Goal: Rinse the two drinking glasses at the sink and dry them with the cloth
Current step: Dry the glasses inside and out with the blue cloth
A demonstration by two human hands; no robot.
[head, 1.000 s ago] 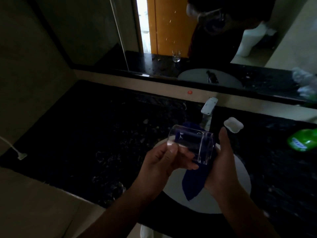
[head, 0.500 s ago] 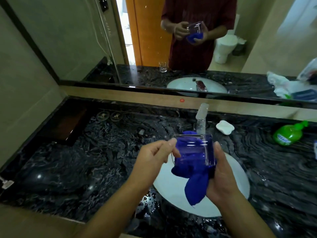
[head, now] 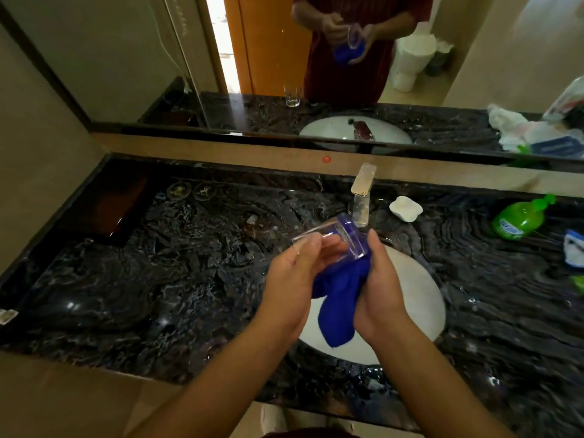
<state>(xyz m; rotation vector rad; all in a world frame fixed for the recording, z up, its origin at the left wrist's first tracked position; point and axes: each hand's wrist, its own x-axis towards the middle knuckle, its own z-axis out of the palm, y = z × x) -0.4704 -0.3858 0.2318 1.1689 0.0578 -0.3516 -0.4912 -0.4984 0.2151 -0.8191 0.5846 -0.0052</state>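
A clear drinking glass (head: 349, 233) lies on its side in the air over the white sink (head: 420, 298). My left hand (head: 294, 279) grips it near the rim end. My right hand (head: 382, 289) holds a blue cloth (head: 338, 298) bunched against the glass's base end, and the cloth's tail hangs down over the basin. A second glass (head: 292, 95) shows only as a reflection in the mirror, standing upright on the counter; I cannot find it on the counter itself.
A metal faucet (head: 363, 191) stands just behind the held glass. Right of it lie a white soap dish (head: 405, 208), a green soap bottle (head: 518, 219) and a blue-white packet (head: 573, 251). The wet black marble counter (head: 189, 279) stretches left to a dark tray (head: 120, 207).
The picture has brightened and the view has dropped a little. My left hand has closed further round the glass, which has tilted, and the cloth now sits at its base end.
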